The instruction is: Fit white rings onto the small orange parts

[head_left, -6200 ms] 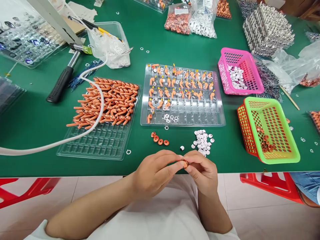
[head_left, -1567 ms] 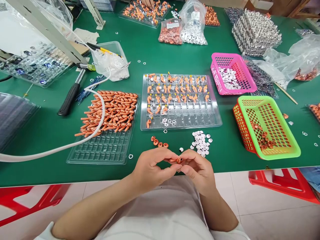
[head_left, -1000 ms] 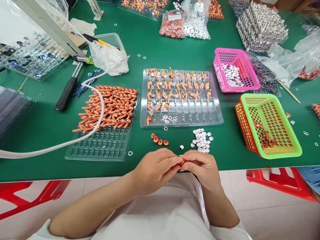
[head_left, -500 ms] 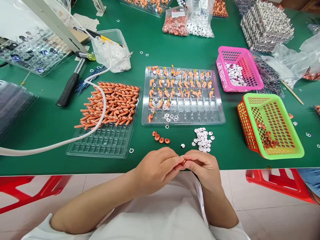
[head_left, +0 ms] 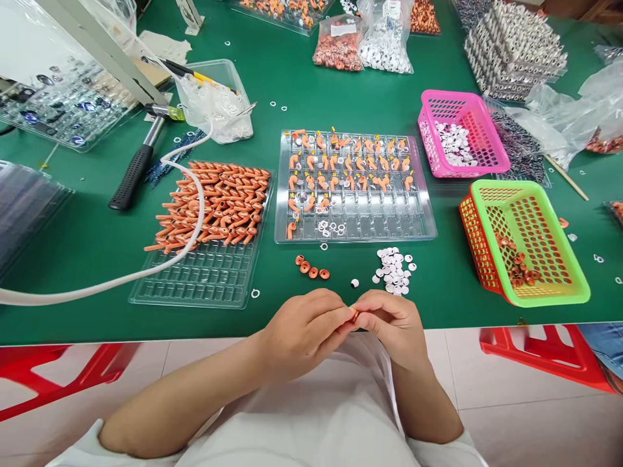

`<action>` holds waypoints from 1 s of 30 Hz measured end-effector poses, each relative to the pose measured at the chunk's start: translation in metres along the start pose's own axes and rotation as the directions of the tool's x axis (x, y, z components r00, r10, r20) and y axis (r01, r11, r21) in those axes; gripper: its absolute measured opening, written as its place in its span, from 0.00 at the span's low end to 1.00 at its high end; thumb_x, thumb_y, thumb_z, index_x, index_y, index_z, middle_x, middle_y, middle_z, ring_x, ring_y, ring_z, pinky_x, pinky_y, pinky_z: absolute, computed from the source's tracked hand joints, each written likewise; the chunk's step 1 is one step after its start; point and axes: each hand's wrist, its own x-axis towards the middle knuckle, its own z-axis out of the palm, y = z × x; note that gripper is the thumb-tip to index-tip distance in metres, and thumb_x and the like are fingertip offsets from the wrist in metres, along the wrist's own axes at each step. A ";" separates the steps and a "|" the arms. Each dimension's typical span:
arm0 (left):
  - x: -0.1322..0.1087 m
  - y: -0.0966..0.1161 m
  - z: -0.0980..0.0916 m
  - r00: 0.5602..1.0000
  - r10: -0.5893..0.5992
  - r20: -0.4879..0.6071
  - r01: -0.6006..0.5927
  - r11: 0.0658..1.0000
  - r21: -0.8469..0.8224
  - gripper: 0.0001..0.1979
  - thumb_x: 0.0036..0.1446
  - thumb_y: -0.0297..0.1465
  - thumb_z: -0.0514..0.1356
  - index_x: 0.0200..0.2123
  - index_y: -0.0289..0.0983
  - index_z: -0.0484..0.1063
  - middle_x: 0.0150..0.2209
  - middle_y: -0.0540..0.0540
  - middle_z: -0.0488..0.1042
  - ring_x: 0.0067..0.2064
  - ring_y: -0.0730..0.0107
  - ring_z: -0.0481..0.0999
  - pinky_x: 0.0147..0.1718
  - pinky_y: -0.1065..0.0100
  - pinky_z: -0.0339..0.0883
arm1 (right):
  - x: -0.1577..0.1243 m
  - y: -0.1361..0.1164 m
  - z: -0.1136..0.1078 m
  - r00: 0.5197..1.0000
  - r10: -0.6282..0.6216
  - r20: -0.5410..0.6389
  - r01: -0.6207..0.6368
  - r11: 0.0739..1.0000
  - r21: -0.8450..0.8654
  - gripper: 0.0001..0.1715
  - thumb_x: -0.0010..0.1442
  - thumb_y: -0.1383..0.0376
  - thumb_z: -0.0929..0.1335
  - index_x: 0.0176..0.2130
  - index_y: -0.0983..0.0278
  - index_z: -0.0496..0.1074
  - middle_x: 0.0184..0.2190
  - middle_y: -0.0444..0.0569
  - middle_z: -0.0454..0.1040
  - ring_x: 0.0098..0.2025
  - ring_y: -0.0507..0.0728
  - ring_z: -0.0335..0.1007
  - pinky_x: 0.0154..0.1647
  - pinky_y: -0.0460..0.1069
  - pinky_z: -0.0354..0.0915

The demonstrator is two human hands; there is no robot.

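Note:
My left hand point(head_left: 309, 334) and my right hand point(head_left: 395, 327) meet at the table's front edge, fingertips pinched together. Between them they grip a small copper-coloured cap point(head_left: 355, 316), mostly covered by the fingers. Just beyond my left hand lies a short row of similar copper caps point(head_left: 314, 272). A pile of small white discs point(head_left: 393, 271) is spread past my right hand, and a single white piece with a dark side point(head_left: 355, 283) sits apart from it. Farther back, a clear compartment tray point(head_left: 389, 220) carries curved orange parts and loose white rings.
Left of centre, orange tubular parts point(head_left: 219, 201) cover a second clear tray point(head_left: 189, 285), crossed by a white hose point(head_left: 146, 274). A hammer point(head_left: 134, 172) lies beyond. At right stand a green basket point(head_left: 579, 279) with copper caps and a pink basket point(head_left: 426, 139) with white discs.
Both hands stay pinched on the copper cap with hardly any movement. The whole view has shifted very slightly.

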 end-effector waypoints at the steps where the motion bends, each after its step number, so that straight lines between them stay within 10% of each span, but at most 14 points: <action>1: 0.001 0.000 0.000 1.000 -0.001 -0.002 0.001 1.000 -0.004 0.09 0.62 0.22 0.58 0.47 0.33 0.68 0.32 0.41 0.80 0.33 0.66 0.78 0.33 0.66 0.76 | 0.000 0.000 0.000 1.000 0.009 0.002 -0.009 1.000 0.017 0.07 0.55 0.67 0.76 0.37 0.57 0.83 0.31 0.45 0.81 0.30 0.53 0.79 0.31 0.47 0.79; 7: 0.001 -0.003 -0.002 1.000 -0.004 -0.006 0.004 0.999 -0.032 0.11 0.62 0.22 0.58 0.48 0.35 0.69 0.34 0.41 0.81 0.34 0.66 0.80 0.35 0.65 0.77 | 0.002 -0.002 0.001 0.994 0.099 0.035 -0.099 0.995 -0.009 0.08 0.56 0.65 0.76 0.39 0.58 0.82 0.32 0.45 0.81 0.32 0.53 0.79 0.34 0.47 0.79; 24: 0.000 0.001 -0.001 0.984 -0.172 -0.052 0.165 0.979 -0.120 0.10 0.61 0.21 0.61 0.45 0.38 0.71 0.33 0.47 0.83 0.35 0.69 0.82 0.34 0.71 0.76 | -0.001 0.000 -0.002 0.936 -0.338 0.104 0.353 0.876 -0.330 0.17 0.62 0.72 0.71 0.48 0.55 0.78 0.35 0.49 0.81 0.35 0.55 0.76 0.34 0.50 0.74; 27: 0.004 0.005 -0.007 0.949 -0.314 0.021 0.309 0.918 -0.250 0.08 0.59 0.21 0.63 0.41 0.38 0.74 0.34 0.48 0.83 0.35 0.71 0.82 0.36 0.73 0.75 | -0.001 -0.004 -0.002 0.901 -0.411 0.138 0.429 0.799 -0.421 0.18 0.62 0.74 0.70 0.49 0.58 0.77 0.34 0.50 0.80 0.34 0.55 0.75 0.32 0.50 0.73; 30: 0.010 0.007 -0.015 0.806 -0.537 0.250 0.592 0.706 -0.389 0.06 0.60 0.24 0.63 0.40 0.38 0.78 0.36 0.48 0.84 0.35 0.71 0.83 0.37 0.74 0.75 | 0.000 -0.007 -0.003 0.851 -0.486 0.197 0.504 0.656 -0.562 0.16 0.62 0.74 0.70 0.49 0.61 0.75 0.33 0.51 0.79 0.32 0.54 0.73 0.29 0.49 0.72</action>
